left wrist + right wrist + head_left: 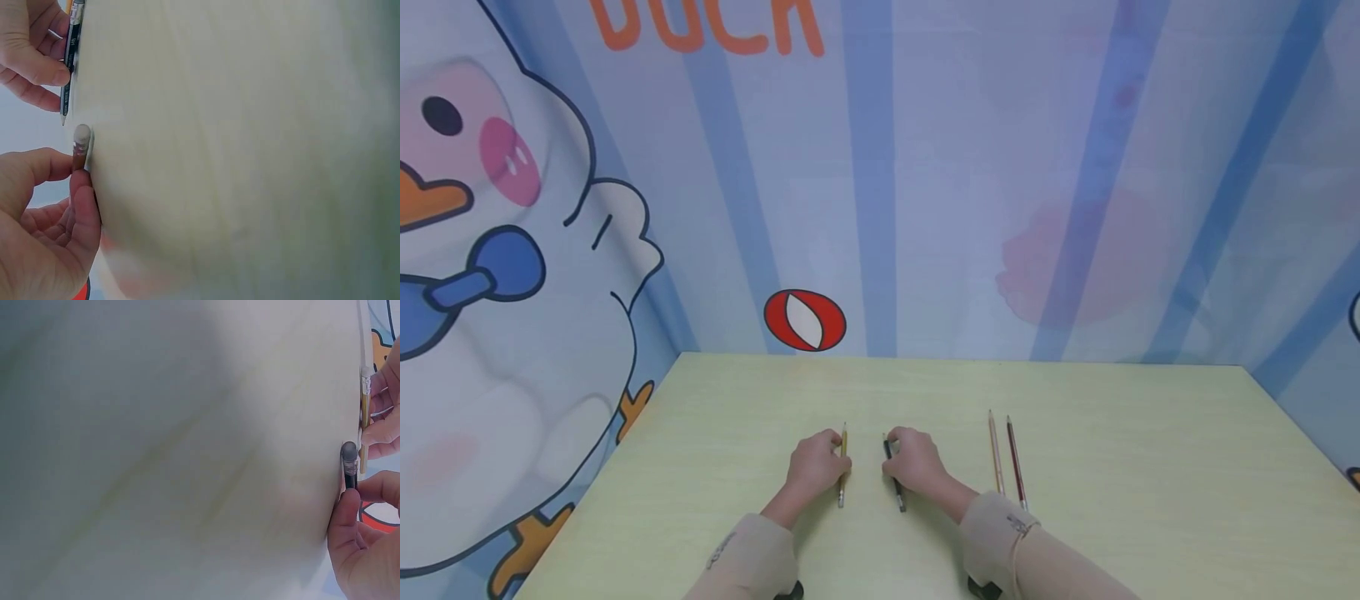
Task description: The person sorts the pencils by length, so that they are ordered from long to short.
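Observation:
Thumb and fingers of my left hand [815,463] pinch a yellow pencil [842,492], its pale eraser end toward me. In the left wrist view that eraser end [82,135] shows close by, just above the tabletop or touching it; I cannot tell which. A black pencil [900,498] is pinched by my right hand [919,461], a short way to the right. Its dark eraser [349,450] faces the right wrist camera. Both pencils point away from me, the black one slightly slanted. My fingers hide their middle parts.
Right of my right hand, a light pinkish pencil [996,450] and a dark red pencil [1017,458] lie nearly side by side, their near ends close to my sleeve. The pale table [1150,467] meets a blue striped backdrop [940,208] with a printed duck at left.

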A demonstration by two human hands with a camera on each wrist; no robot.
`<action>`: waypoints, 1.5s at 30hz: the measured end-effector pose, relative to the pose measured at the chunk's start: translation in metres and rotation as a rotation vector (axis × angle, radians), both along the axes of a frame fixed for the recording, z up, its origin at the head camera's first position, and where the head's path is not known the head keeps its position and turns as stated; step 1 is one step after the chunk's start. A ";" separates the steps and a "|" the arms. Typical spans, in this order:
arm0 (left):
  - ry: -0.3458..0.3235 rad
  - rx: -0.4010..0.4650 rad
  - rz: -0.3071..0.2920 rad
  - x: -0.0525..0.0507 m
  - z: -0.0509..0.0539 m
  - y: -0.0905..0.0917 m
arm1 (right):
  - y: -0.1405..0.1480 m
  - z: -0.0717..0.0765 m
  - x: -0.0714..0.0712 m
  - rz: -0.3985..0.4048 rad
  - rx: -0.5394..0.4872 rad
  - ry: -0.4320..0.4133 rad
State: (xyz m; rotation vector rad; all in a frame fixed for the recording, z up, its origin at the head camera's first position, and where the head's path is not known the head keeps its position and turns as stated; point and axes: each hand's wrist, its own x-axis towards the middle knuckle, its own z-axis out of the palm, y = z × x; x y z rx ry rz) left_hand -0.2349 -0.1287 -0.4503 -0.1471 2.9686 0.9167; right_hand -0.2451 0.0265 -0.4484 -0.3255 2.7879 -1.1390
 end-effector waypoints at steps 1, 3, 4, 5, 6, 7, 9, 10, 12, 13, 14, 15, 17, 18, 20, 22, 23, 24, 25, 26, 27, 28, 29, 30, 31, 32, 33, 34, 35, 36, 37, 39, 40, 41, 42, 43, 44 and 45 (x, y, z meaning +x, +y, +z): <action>-0.006 0.008 0.003 0.000 0.000 0.000 | 0.001 0.000 0.000 -0.002 -0.011 -0.004; -0.012 0.029 0.006 -0.001 -0.001 0.000 | 0.002 0.000 0.000 -0.003 -0.042 -0.011; -0.012 0.042 0.007 -0.001 -0.001 0.001 | 0.003 0.000 -0.001 -0.007 -0.059 -0.016; -0.004 0.053 0.007 -0.001 0.000 0.001 | 0.004 0.000 -0.001 -0.011 -0.078 -0.023; 0.002 0.066 0.006 -0.001 0.000 0.002 | 0.005 0.000 -0.001 -0.015 -0.099 -0.028; 0.009 0.085 0.006 -0.001 0.001 0.002 | 0.006 0.001 -0.001 -0.020 -0.115 -0.033; 0.025 0.134 0.004 0.000 0.003 0.004 | 0.008 0.003 -0.002 -0.028 -0.166 -0.057; 0.032 0.167 0.001 0.000 0.004 0.005 | 0.009 0.004 -0.002 -0.030 -0.189 -0.065; 0.037 0.240 -0.006 0.001 0.007 0.008 | 0.012 0.008 -0.001 -0.031 -0.244 -0.077; 0.039 0.277 -0.013 0.002 0.009 0.010 | 0.014 0.009 0.000 -0.033 -0.273 -0.087; 0.042 0.307 -0.019 0.002 0.010 0.011 | 0.015 0.011 0.000 -0.034 -0.303 -0.096; 0.046 0.337 -0.026 0.003 0.012 0.013 | 0.017 0.013 0.001 -0.038 -0.327 -0.102; 0.049 0.386 -0.037 0.005 0.014 0.017 | 0.020 0.016 0.002 -0.047 -0.377 -0.118; 0.050 0.409 -0.043 0.006 0.015 0.019 | 0.021 0.018 0.003 -0.057 -0.401 -0.130; 0.055 0.453 -0.055 0.007 0.015 0.023 | 0.025 0.020 0.003 -0.066 -0.446 -0.144; 0.055 0.502 -0.071 0.009 0.015 0.026 | 0.028 0.022 0.005 -0.077 -0.495 -0.159; 0.054 0.526 -0.079 0.010 0.015 0.029 | 0.030 0.023 0.006 -0.078 -0.518 -0.162; 0.053 0.549 -0.086 0.011 0.015 0.031 | 0.031 0.024 0.007 -0.078 -0.538 -0.166; 0.053 0.570 -0.095 0.012 0.015 0.033 | 0.033 0.025 0.008 -0.075 -0.557 -0.171; 0.051 0.591 -0.102 0.012 0.015 0.035 | 0.035 0.026 0.010 -0.072 -0.576 -0.178; 0.050 0.609 -0.110 0.014 0.016 0.037 | 0.036 0.027 0.011 -0.070 -0.593 -0.187; 0.050 0.623 -0.120 0.015 0.016 0.039 | 0.038 0.028 0.012 -0.064 -0.605 -0.194; 0.046 0.638 -0.130 0.016 0.017 0.041 | 0.040 0.028 0.014 -0.056 -0.613 -0.200; 0.045 0.647 -0.141 0.018 0.017 0.043 | 0.042 0.029 0.015 -0.052 -0.621 -0.208; 0.042 0.657 -0.148 0.019 0.018 0.046 | 0.043 0.029 0.016 -0.049 -0.628 -0.216; 0.038 0.666 -0.156 0.021 0.019 0.048 | 0.045 0.029 0.017 -0.046 -0.633 -0.221; 0.036 0.674 -0.163 0.022 0.020 0.050 | 0.046 0.029 0.019 -0.042 -0.634 -0.224; 0.032 0.680 -0.169 0.024 0.020 0.052 | 0.048 0.029 0.020 -0.039 -0.636 -0.227; 0.028 0.685 -0.172 0.025 0.020 0.053 | 0.049 0.029 0.021 -0.034 -0.636 -0.229; 0.027 0.689 -0.176 0.027 0.021 0.055 | 0.051 0.029 0.021 -0.031 -0.639 -0.232; 0.024 0.694 -0.179 0.028 0.021 0.057 | 0.053 0.029 0.022 -0.028 -0.639 -0.234; 0.019 0.704 -0.190 0.031 0.021 0.060 | 0.056 0.029 0.024 -0.022 -0.638 -0.239; 0.014 0.705 -0.194 0.031 0.021 0.061 | 0.058 0.029 0.025 -0.020 -0.637 -0.243; 0.010 0.707 -0.199 0.032 0.020 0.063 | 0.059 0.029 0.025 -0.018 -0.633 -0.244; 0.006 0.708 -0.202 0.033 0.020 0.064 | 0.061 0.029 0.026 -0.017 -0.630 -0.248; 0.001 0.710 -0.205 0.033 0.019 0.065 | 0.062 0.029 0.027 -0.014 -0.626 -0.249; 0.001 0.710 -0.209 0.033 0.018 0.066 | 0.064 0.029 0.028 -0.013 -0.623 -0.252; -0.001 0.709 -0.212 0.033 0.017 0.068 | 0.065 0.028 0.028 -0.010 -0.622 -0.253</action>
